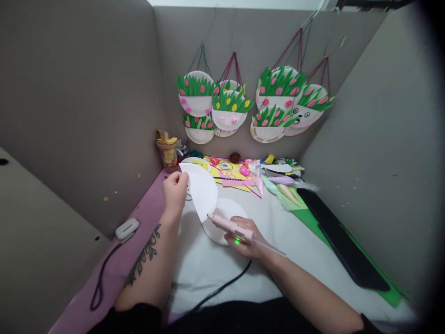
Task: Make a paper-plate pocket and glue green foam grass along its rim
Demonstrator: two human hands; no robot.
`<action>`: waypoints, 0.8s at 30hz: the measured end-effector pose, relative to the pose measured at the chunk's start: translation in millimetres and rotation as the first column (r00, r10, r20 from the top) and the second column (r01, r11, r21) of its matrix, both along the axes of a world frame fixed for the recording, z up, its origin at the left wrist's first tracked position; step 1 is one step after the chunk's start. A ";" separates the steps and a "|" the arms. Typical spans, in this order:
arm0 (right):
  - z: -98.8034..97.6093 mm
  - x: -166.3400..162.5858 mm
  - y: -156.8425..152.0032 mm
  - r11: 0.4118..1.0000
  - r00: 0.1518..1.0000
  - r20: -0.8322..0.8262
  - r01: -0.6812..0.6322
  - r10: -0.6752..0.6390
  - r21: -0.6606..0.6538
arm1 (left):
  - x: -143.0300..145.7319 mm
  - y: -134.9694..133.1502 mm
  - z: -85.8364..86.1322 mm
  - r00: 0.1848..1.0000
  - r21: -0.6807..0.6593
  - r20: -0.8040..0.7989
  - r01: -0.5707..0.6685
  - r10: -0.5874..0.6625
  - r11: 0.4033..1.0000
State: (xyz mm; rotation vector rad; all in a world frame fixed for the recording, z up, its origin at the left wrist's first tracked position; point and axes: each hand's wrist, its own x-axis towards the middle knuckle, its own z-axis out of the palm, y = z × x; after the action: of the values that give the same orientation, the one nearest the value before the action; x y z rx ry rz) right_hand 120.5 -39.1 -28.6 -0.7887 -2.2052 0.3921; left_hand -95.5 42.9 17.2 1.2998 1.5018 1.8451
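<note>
My left hand (175,191) pinches one corner of a half paper plate (202,188), holding it tilted up off the table. In my right hand (248,239) is a pink glue gun (232,228), with a clear glue stick (271,248) poking out of its back and a green light glowing on it. Its nozzle is at the lower corner of the half plate's straight edge; whether it touches I cannot tell. Below lies a round white paper plate (217,234), partly covered by the half plate and my right hand.
Finished plate baskets with paper tulips (229,116) hang on the back partition. Along the back lie coloured paper (238,180), filled piping bags (281,181) and a brown cup (168,155). A black flat object (342,241) lies right; a white case with cable (127,228) lies left.
</note>
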 end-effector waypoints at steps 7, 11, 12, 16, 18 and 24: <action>-5.1 -2.5 0.3 0.998 0.999 0.014 -0.030 0.030 0.060 | -0.3 0.1 -1.2 0.999 0.002 -0.035 -0.006 0.006 1.000; -3.1 -4.3 -1.1 0.996 0.998 0.045 -0.049 0.046 0.069 | -0.4 1.9 -3.9 1.000 0.019 -0.020 -0.007 0.007 1.000; -3.0 -4.8 -1.2 0.996 0.997 0.054 -0.052 0.048 0.075 | -0.3 2.3 -4.3 1.000 0.021 -0.016 -0.006 0.006 1.000; -2.8 -7.3 -1.2 0.992 0.997 0.062 -0.061 0.054 0.111 | -0.4 2.7 -4.7 1.000 0.016 -0.019 0.000 0.001 1.000; -1.2 -8.4 -1.9 0.990 0.996 0.058 -0.067 0.061 0.122 | -0.6 2.3 -4.2 0.999 0.007 -0.034 -0.007 0.007 1.000; 5.1 -9.6 -6.0 0.998 0.998 0.027 -0.058 0.058 0.020 | -0.8 0.5 -2.3 0.998 0.005 -0.057 -0.005 0.005 1.000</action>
State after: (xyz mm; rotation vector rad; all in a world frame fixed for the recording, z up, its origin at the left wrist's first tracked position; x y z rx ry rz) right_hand 110.9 -45.1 -23.4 -0.7233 -2.2570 0.3885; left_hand -96.3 43.4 14.9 1.3636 1.5316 1.8304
